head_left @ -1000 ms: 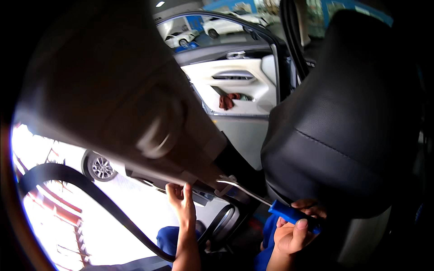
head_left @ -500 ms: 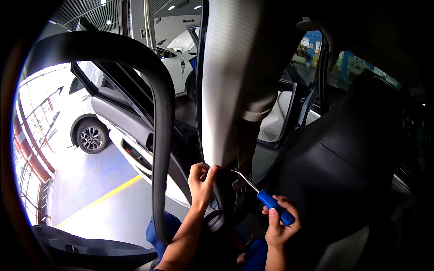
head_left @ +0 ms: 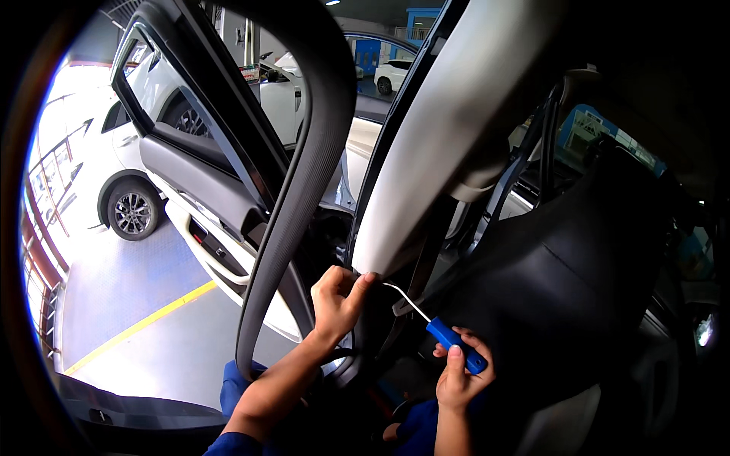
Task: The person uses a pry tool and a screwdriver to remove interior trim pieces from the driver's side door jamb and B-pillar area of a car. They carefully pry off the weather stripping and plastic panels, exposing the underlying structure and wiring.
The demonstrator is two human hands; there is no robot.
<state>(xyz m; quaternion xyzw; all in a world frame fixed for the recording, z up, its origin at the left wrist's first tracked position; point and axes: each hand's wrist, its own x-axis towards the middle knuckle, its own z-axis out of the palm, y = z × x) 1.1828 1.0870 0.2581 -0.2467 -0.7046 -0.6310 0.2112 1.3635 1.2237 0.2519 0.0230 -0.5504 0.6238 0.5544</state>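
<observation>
My right hand (head_left: pixel 461 372) is closed round the blue handle of a pry tool (head_left: pixel 449 340). The tool's thin metal shank bends at its far end and reaches the lower end of a pale pillar trim panel (head_left: pixel 437 144). At that same lower end, my left hand (head_left: pixel 338 300) has its fingers curled and its thumb pressed on the trim's bottom edge. The shank's tip lies beside my left thumb, and its exact contact is hidden in shadow. A black rubber door seal (head_left: pixel 298 182) hangs in a long loop to the left of the trim, passing behind my left forearm.
An open car door (head_left: pixel 205 182) stands at the left, with a white car (head_left: pixel 114 167) beyond it. To the right is a dark seat back (head_left: pixel 547 281). A seat belt (head_left: pixel 426 266) runs down behind the trim. A yellow line (head_left: pixel 144 323) crosses the floor outside.
The view has shifted and tilted, so the trim and seal now slant. Both hands stay near the trim's lower end, the right one still holding the pry tool.
</observation>
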